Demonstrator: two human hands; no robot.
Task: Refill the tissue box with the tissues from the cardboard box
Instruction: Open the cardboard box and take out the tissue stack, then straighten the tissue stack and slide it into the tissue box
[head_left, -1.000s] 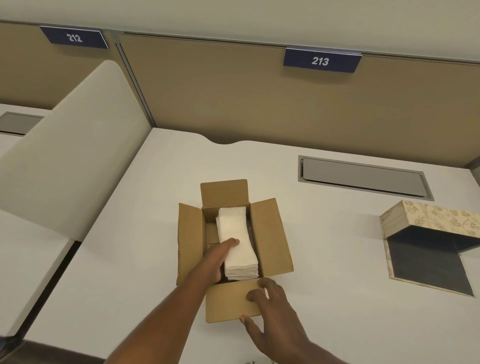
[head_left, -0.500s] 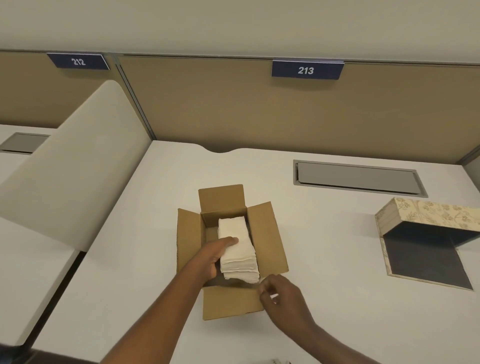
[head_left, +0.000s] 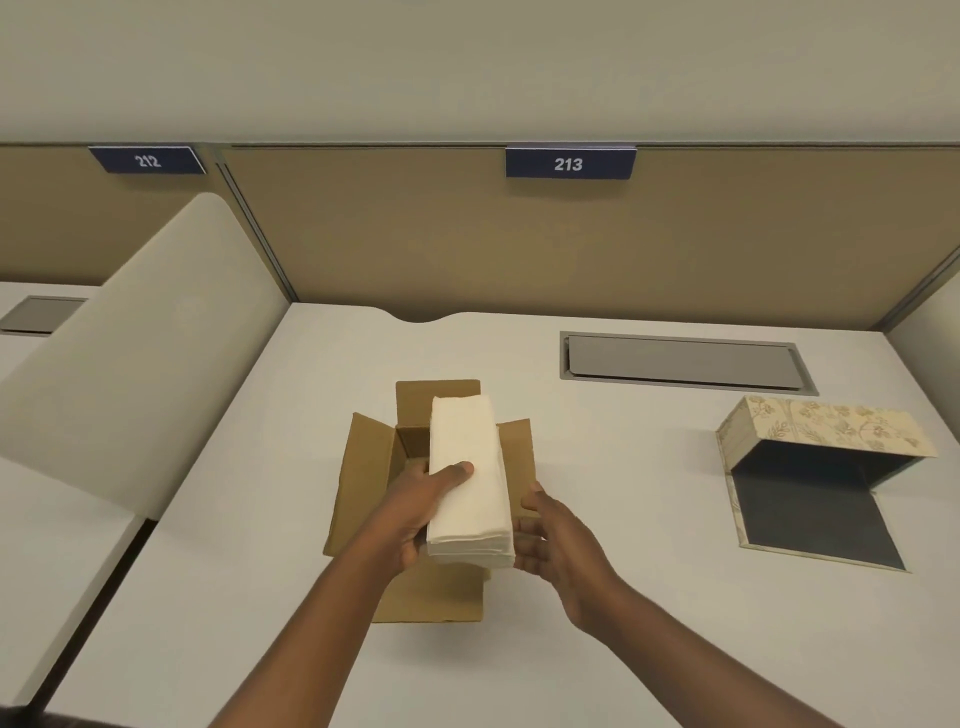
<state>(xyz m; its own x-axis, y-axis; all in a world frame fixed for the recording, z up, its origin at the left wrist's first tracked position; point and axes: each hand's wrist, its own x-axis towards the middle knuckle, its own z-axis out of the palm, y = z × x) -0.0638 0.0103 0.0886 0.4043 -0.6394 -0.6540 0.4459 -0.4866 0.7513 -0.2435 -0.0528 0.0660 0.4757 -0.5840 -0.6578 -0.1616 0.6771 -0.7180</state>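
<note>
A white stack of tissues (head_left: 470, 483) is held above the open brown cardboard box (head_left: 363, 478) in the middle of the desk. My left hand (head_left: 415, 506) grips the stack's left side with the thumb on top. My right hand (head_left: 553, 535) clasps its right side and near end. The floral tissue box (head_left: 826, 426) lies open at the right, its lid raised and its dark grey inside showing. The cardboard box's inside is mostly hidden by the stack and my hands.
A white desk (head_left: 623, 519) carries everything. A grey cable hatch (head_left: 685, 361) sits at the back right. A tan partition wall (head_left: 519, 249) with sign 213 (head_left: 570, 163) closes the back. A curved cream divider (head_left: 135, 353) stands along the left side.
The stack has come up out of the cardboard box. My right hand left the front flap and took hold of the stack's right side.
</note>
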